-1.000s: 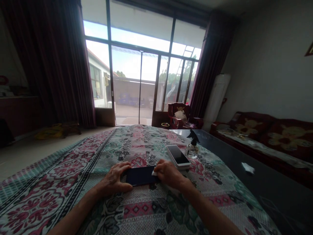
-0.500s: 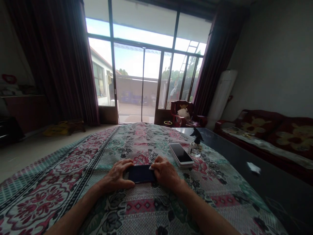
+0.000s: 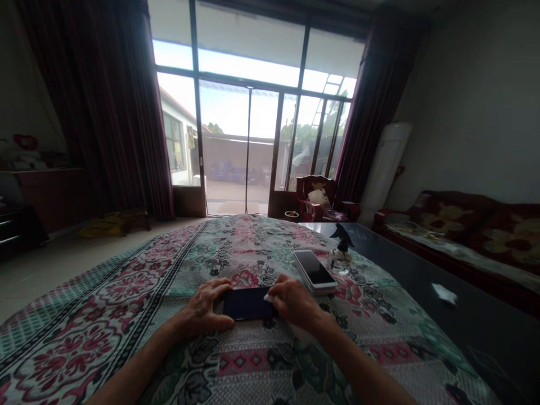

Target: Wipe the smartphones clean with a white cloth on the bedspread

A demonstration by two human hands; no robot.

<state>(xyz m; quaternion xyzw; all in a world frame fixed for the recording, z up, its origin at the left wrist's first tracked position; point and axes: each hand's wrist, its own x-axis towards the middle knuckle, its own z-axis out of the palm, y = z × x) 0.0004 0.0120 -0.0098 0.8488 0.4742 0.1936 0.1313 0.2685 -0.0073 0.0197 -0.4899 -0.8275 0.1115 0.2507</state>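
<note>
A dark phone [image 3: 247, 303] lies flat on a floral patterned cloth [image 3: 126, 292] that covers the table. My left hand [image 3: 206, 306] grips the phone's left end, thumb on the near edge and fingers over the far edge. My right hand [image 3: 293, 302] is closed on a small white wipe [image 3: 267, 298] and presses it against the right end of the screen. Just beyond my right hand sits a stack of white-edged phones [image 3: 315, 271] with a dark screen on top.
A small spray bottle with a black top [image 3: 341, 250] stands beside the stack. A white scrap [image 3: 444, 293] lies on the dark glass table [image 3: 422, 281] at right. A red sofa [image 3: 472, 230] lines the right wall. Glass doors [image 3: 248, 152] and a red chair [image 3: 314, 197] lie ahead.
My right hand slid left across the phone's screen with the wipe, then back towards the right end. The left hand has kept its hold. The view shifted slightly.
</note>
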